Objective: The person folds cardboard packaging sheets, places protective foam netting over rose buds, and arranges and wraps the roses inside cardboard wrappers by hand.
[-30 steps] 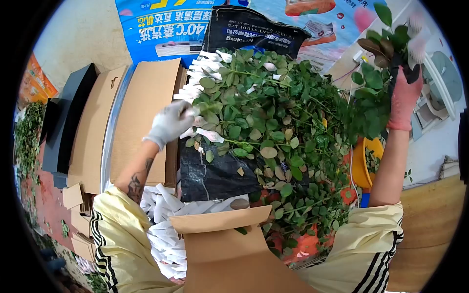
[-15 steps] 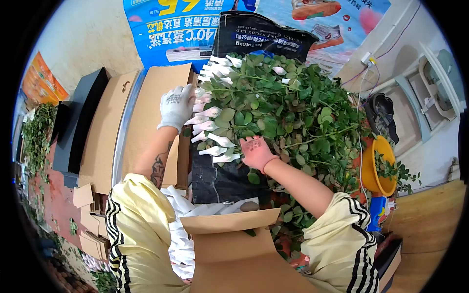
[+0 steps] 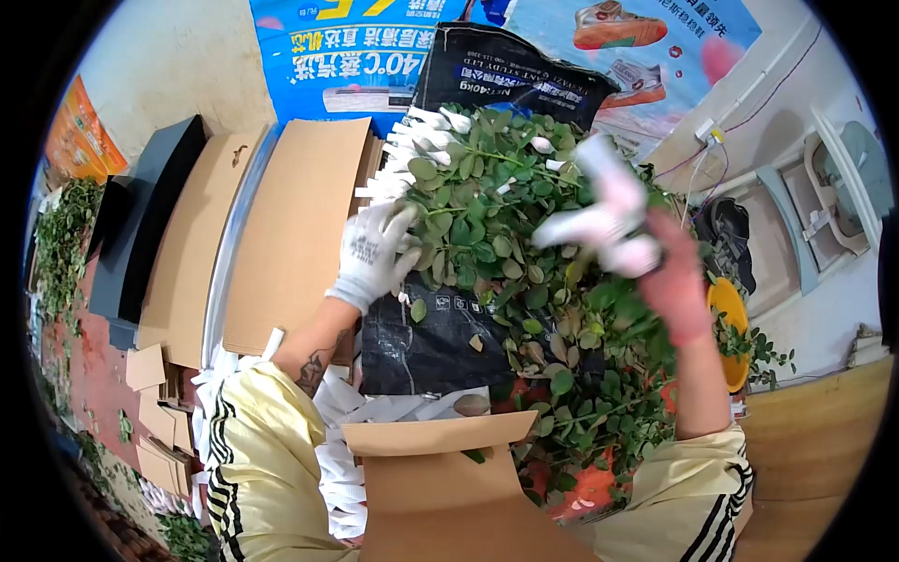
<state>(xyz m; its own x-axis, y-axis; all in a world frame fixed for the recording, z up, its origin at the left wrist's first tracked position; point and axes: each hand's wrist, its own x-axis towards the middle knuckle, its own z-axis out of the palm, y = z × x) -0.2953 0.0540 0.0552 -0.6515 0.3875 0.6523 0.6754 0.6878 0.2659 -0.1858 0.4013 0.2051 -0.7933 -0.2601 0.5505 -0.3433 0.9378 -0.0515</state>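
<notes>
My right hand, in a pink glove, is closed around several roses whose heads are wrapped in white sleeves; motion smears both hand and flowers. It is raised over the right side of a leafy pile of cut roses. My left hand, in a white glove with dark print, lies at the pile's left edge, fingers apart and close to the leaves. Just above it, more white-sleeved rose heads stick out from the pile. Black plastic sacking shows beneath.
Flat brown cardboard leans on the left beside a metal bar. An open cardboard box is right before me, with white strips at its left. To the right are a yellow basin and a pale chair.
My right hand has lifted several sleeved roses from the pile's near left edge and swung right and up. My left hand has moved down and right. More black sacking shows.
</notes>
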